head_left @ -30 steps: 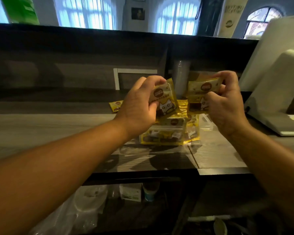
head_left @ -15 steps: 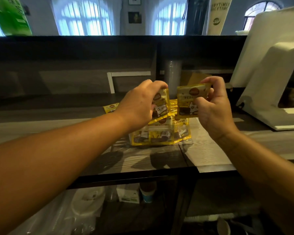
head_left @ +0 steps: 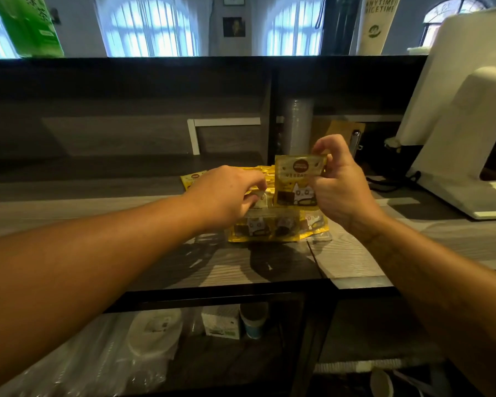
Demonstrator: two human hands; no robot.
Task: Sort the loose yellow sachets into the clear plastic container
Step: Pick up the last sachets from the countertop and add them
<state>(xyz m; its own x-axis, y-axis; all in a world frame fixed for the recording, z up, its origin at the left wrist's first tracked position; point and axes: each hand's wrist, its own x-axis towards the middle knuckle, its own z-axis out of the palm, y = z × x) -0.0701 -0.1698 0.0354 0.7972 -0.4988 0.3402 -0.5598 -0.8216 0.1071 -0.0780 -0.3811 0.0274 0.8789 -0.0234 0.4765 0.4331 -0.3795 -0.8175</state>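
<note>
Two forearms reach out from you over the counter [head_left: 352, 262], one from each lower corner, meeting above the container [head_left: 278, 224]. Below the counter edge, one blue cup [head_left: 254, 320] and one small white box [head_left: 221, 322] sit on the shelf beside bagged lids [head_left: 152, 336].

Your left hand [head_left: 226, 196] is palm down over the container's near left part, fingers curled onto a sachet [head_left: 259, 199] there; whether they pinch it or only touch it cannot be told. Your right hand [head_left: 341, 184] holds one sachet upright [head_left: 297, 180] just above the container, thumb and fingers gripping its right edge, its cat print facing you.

At least three sachets show through the container's clear front wall, standing side by side; the full count is hidden. One loose sachet [head_left: 194, 179] lies flat on the counter behind your left hand, and more yellow ones lie behind the container, too hidden to count.

One white machine [head_left: 464, 124] stands far right, well apart, and one sleeve of cups [head_left: 297, 124] rises behind.
</note>
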